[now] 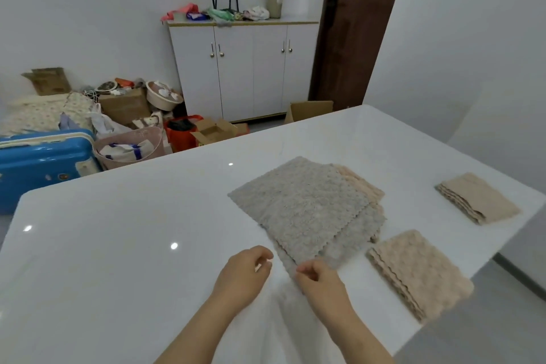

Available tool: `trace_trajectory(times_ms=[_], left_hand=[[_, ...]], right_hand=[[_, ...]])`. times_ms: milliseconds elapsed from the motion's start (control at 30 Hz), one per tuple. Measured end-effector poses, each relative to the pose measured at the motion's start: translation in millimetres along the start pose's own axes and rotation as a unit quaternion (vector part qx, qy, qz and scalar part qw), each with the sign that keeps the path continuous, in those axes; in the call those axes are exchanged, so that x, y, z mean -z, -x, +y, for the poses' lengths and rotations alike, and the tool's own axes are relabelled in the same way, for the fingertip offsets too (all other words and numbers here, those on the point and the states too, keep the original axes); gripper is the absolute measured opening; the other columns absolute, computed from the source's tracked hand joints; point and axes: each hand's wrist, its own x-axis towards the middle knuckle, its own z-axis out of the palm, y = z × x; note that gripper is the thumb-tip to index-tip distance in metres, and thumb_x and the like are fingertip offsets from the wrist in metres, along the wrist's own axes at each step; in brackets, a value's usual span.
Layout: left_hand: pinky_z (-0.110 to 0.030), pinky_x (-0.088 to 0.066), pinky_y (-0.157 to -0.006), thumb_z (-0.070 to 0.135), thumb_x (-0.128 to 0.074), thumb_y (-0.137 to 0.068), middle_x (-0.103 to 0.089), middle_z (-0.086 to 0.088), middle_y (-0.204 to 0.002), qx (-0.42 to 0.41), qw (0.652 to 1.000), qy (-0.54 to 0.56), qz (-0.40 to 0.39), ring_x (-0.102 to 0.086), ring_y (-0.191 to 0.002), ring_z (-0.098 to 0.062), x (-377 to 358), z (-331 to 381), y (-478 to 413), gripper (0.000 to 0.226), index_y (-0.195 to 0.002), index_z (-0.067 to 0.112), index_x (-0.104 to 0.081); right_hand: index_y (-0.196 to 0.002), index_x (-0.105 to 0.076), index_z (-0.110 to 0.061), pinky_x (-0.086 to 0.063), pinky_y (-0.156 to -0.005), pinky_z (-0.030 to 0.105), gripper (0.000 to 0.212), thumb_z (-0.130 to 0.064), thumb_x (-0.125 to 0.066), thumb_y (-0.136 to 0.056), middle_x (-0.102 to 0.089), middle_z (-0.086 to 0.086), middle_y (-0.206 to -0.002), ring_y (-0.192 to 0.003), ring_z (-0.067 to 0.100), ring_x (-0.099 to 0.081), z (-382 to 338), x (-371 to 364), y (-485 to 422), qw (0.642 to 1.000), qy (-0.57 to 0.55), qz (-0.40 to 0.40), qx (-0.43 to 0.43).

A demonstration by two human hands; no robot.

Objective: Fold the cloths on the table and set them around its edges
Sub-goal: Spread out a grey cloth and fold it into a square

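Looking down from the head camera, a glossy white table (118,245) fills the lower part of the view, and both bare hands reach over its near side. The left hand (245,272) hovers just beside the near corner of the stack, its fingers (263,255) loosely curled and slightly apart, holding nothing that can be seen. The right hand (319,278) sits at the near corner of the pile of unfolded cloths (307,207), fingers bent together as if pinching the corner of the lowest grey sheet — whether they actually grip the fabric cannot be told. The pile lies flat near the middle of the table: fluffy grey cloths on top, skewed against each other, with beige ones peeking out at the far right edge. Two folded beige cloths rest along the table's right edge — a nearer folded cloth (419,272) just right of the pile, and a farther folded cloth (478,198) well apart from it, toward the far corner. Beyond the table stand a white cabinet (245,68), a blue suitcase (41,162) and cardboard boxes (127,106) on the floor.
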Motion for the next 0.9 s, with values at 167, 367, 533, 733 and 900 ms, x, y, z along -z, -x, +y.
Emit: trace_trajectory(times_ms=[167,367,533,733,900], left_hand=[[-0.022,-0.047,-0.089,0.025,-0.048,-0.093,-0.063,0.009,-0.106,0.002,1.0,0.009,-0.022,-0.058,-0.097,-0.007,32,-36,73,0.023,-0.112,0.025,-0.061],[-0.018,-0.045,-0.087,0.025,-0.049,-0.093,-0.061,0.011,-0.106,-0.005,0.999,-0.022,-0.044,-0.057,-0.097,-0.005,78,-91,135,0.023,-0.112,0.024,-0.062],[-0.021,-0.045,-0.089,0.024,-0.049,-0.093,-0.062,0.01,-0.109,-0.03,0.998,-0.037,-0.047,-0.057,-0.099,-0.006,125,-136,141,0.023,-0.111,0.025,-0.062],[-0.018,-0.044,-0.085,0.024,-0.047,-0.094,-0.061,0.011,-0.105,-0.083,0.992,-0.063,-0.076,-0.057,-0.097,-0.006,185,-184,108,0.024,-0.113,0.024,-0.061],[-0.02,-0.044,-0.087,0.024,-0.047,-0.094,-0.061,0.009,-0.109,-0.126,0.981,-0.089,-0.119,-0.056,-0.098,-0.007,211,-194,80,0.025,-0.114,0.024,-0.06]], right_hand=[[-0.088,-0.057,-0.027,-0.041,-0.065,0.015,0.007,-0.019,-0.055,-0.088,-0.062,-0.006,-0.095,-0.087,0.009,-0.059,16,-56,67,1.0,-0.019,-0.004,0.005],[-0.096,-0.058,-0.023,-0.041,-0.068,0.014,0.009,-0.021,-0.052,-0.09,-0.061,-0.009,-0.098,-0.091,0.009,-0.058,22,-132,133,0.999,-0.039,-0.006,-0.016],[-0.095,-0.06,-0.021,-0.039,-0.063,0.014,0.01,-0.019,-0.052,-0.089,-0.06,-0.008,-0.092,-0.082,0.006,-0.056,7,-188,150,0.999,-0.026,0.021,-0.019],[-0.092,-0.06,-0.019,-0.039,-0.063,0.016,0.009,-0.019,-0.052,-0.088,-0.06,-0.008,-0.089,-0.079,0.006,-0.055,-30,-252,124,0.997,-0.015,0.076,-0.03],[-0.094,-0.061,-0.017,-0.038,-0.062,0.016,0.01,-0.019,-0.052,-0.088,-0.059,-0.007,-0.088,-0.078,0.007,-0.054,-48,-278,116,0.992,-0.027,0.115,-0.047]])
